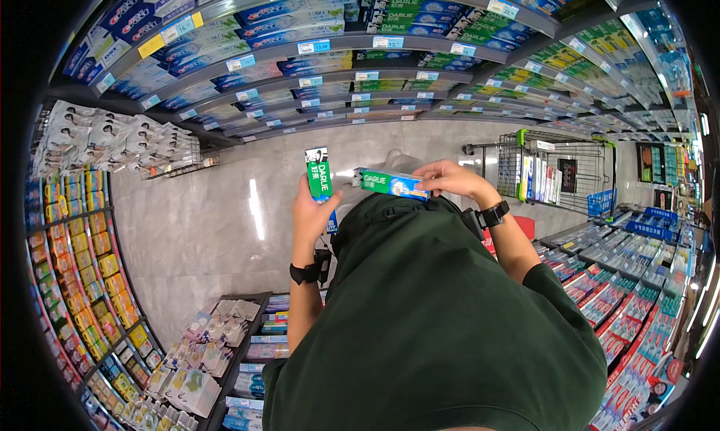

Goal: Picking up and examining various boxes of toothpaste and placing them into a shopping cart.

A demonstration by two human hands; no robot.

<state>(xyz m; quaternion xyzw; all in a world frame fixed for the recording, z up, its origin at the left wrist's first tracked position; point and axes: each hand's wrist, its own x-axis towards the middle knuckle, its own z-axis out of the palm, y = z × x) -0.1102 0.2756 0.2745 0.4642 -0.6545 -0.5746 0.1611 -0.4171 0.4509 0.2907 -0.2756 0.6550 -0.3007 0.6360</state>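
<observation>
My left hand [316,209] is closed around a green, white and blue Darlie toothpaste box [318,175], which stands roughly lengthwise in the view. A second Darlie toothpaste box [392,184] lies crosswise in front of my waist, its right end held between the thumb and fingers of my right hand [448,179]. The two boxes are apart, with a narrow gap between them. Both wrists carry dark straps. Across the aisle, rows of similar Darlie boxes [413,23] fill part of the shelves.
A wire shopping cart [590,175] holding several boxes stands to the right. Toothpaste shelving [332,37] runs across the top. Hanging white packets [107,138] and a shelf of colourful packs [84,262] are at left; a toothbrush display [613,313] is at lower right.
</observation>
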